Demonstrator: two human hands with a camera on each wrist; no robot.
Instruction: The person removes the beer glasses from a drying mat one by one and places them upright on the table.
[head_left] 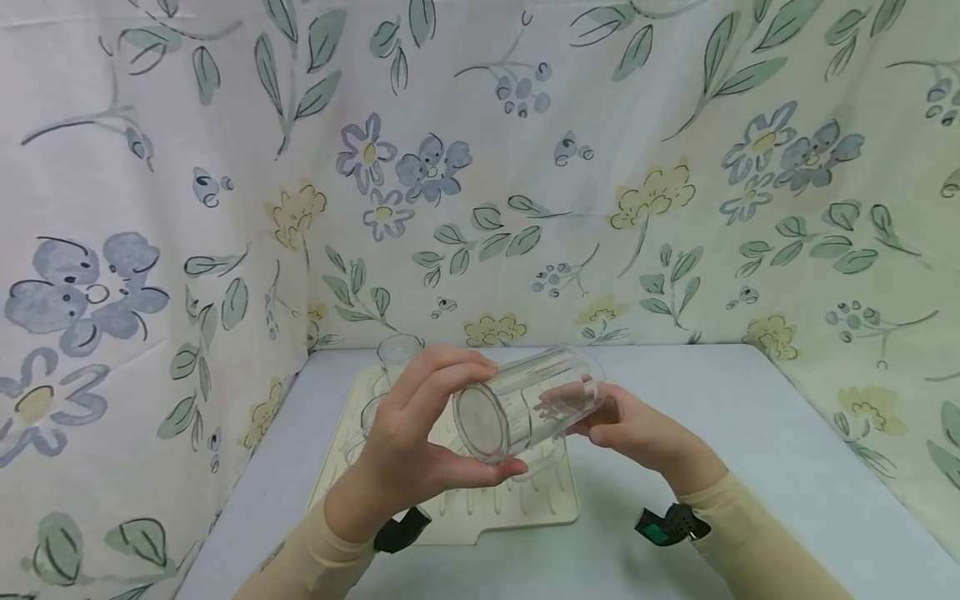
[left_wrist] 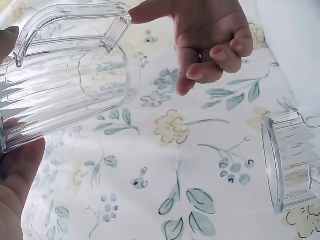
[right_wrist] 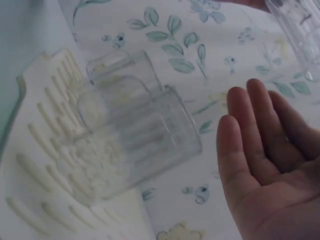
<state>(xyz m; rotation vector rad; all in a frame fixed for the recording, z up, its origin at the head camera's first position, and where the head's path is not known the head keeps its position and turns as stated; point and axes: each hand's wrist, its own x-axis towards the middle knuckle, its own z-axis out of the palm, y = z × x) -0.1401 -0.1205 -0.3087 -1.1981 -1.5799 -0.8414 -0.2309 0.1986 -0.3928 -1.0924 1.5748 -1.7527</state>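
Note:
A clear ribbed glass mug (head_left: pixel 543 392) is held in the air, tilted, its round base toward the left. My left hand (head_left: pixel 412 433) grips it around the base end, thumb below and fingers above. In the left wrist view the mug's handle (left_wrist: pixel 75 12) shows along the top edge. My right hand (head_left: pixel 645 429) is by the rim end, partly seen through the glass. Its fingers (right_wrist: pixel 237 145) look loosely extended in the right wrist view. In the left wrist view one of its digits reaches the handle's corner; whether it touches is unclear.
A cream ridged drying mat (head_left: pixel 517 508) lies on the white table (head_left: pixel 675 375). Clear glass mugs (head_left: pixel 397 350) stand on its left side, partly hidden by my left hand; two mugs (right_wrist: pixel 150 140) overlap in the right wrist view. Floral cloth (head_left: pixel 480 167) hangs behind and at the sides.

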